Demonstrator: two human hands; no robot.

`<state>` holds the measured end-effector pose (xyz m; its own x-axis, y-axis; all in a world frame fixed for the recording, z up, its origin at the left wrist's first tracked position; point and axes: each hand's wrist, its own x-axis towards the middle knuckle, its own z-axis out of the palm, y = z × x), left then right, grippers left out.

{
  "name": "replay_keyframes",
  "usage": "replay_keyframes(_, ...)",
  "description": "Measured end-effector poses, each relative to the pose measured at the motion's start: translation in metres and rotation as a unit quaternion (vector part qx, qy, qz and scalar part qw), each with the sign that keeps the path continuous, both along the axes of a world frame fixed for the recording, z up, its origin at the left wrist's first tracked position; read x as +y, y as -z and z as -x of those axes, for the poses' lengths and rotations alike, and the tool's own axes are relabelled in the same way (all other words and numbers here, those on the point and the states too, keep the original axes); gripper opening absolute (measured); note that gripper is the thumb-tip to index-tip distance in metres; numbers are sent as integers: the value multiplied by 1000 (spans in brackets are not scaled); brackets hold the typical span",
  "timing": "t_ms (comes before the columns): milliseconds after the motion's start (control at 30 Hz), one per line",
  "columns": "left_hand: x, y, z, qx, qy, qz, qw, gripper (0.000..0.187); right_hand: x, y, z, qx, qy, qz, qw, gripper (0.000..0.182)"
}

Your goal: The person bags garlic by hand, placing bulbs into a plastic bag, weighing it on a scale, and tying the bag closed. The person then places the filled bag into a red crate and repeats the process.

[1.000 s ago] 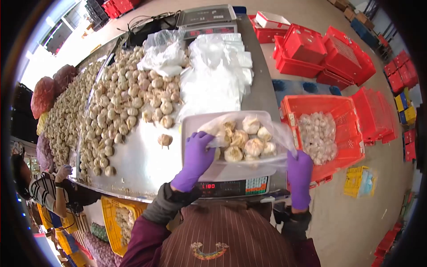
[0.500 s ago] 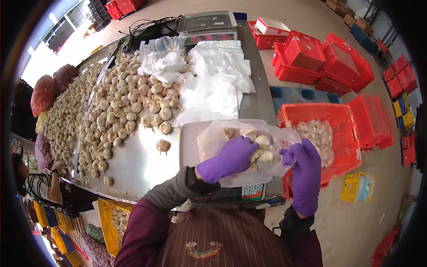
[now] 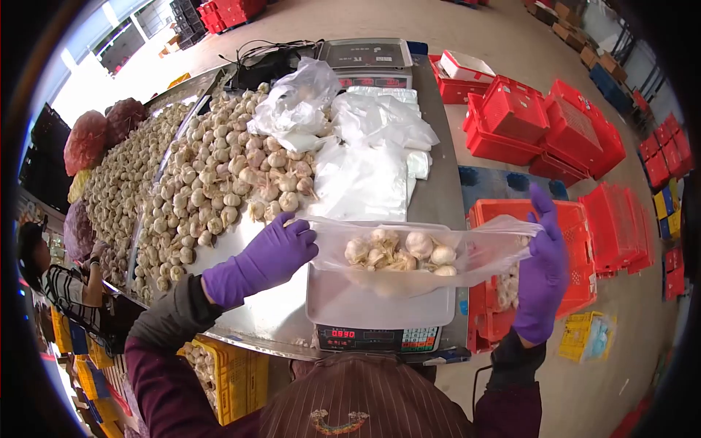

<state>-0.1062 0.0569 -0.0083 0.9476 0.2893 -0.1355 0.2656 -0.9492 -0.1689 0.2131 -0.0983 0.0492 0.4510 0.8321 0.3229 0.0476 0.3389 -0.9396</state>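
A see-through plastic bag (image 3: 475, 252) with several garlic bulbs (image 3: 419, 245) inside is stretched sideways over the white pan (image 3: 380, 310) of a weighing scale. My left hand (image 3: 264, 261), in a purple glove, pinches the bag's left end. At the opposite end, my right hand (image 3: 544, 274), also gloved in purple, grips the plastic between thumb and fingers, with a finger pointing up. Red digits light the scale's display (image 3: 358, 336) below the pan. Beyond my left hand spreads a pile of loose garlic (image 3: 212, 182).
Stacked plastic bags (image 3: 365, 179) lie behind the scale, with a second scale (image 3: 365, 55) at the table's far end. A red crate (image 3: 573, 219) holding bagged garlic stands right of the table. More red crates (image 3: 511, 109) are stacked beyond. Another person (image 3: 69, 288) is at far left.
My left hand has come out from over the garlic bulbs and moved left to the bag's other end. The bag is now pulled out wide, and the scale's display shows below it.
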Motion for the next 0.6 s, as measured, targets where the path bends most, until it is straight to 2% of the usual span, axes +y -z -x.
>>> replay_keyframes(33,-2,-16,-1,0,-12,-5,1000,24,1,-7,1,3,-10,16,1000,47)
replay_keyframes(100,-14,-54,-7,-65,-42,-70,995,20,8,-2,6,105,-145,82,980,48)
replay_keyframes(133,-21,-67,-17,-173,1,-115,978,23,18,-11,27,-33,-223,95,970,57)
replay_keyframes(167,-31,-69,-32,-275,30,-62,959,16,26,-21,55,-171,-291,104,935,67)
replay_keyframes(200,-44,-70,-46,-334,77,-34,939,16,33,-18,74,-300,-320,163,884,78)
replay_keyframes(233,-60,-68,-59,-394,126,2,910,20,41,12,84,-407,-316,122,848,61)
replay_keyframes(267,-66,-68,-63,-435,133,128,881,23,47,35,88,-408,-319,120,847,61)
replay_keyframes(300,-67,-71,-65,-505,46,262,821,24,54,35,96,-462,-247,4,851,48)
replay_keyframes(333,-66,-73,-66,-559,-41,388,731,25,50,26,98,-236,-309,178,904,32)
replay_keyframes(367,-56,-48,-65,-538,-106,502,669,23,48,12,102,28,-268,316,910,25)
replay_keyframes(400,-44,-18,-64,-502,-166,606,594,21,52,5,100,26,-265,316,911,25)
replay_keyframes(433,-43,-13,-67,-494,-230,636,547,22,55,1,92,57,-282,390,875,27)
replay_keyframes(467,-48,-12,-66,-492,-225,641,545,22,54,-2,84,89,-293,462,832,30)
replay_keyframes(500,-57,-17,-64,-545,-154,489,663,21,56,16,74,221,-297,399,839,27)
replay_keyframes(533,-64,-22,-63,-576,-71,320,749,20,56,9,70,226,-277,399,844,27)
replay_keyframes(567,-67,-30,-58,-567,27,303,766,20,58,-2,65,122,-326,378,858,23)
replay_keyframes(600,-69,-30,-58,-580,42,398,710,24,55,-9,61,12,-372,358,856,19)
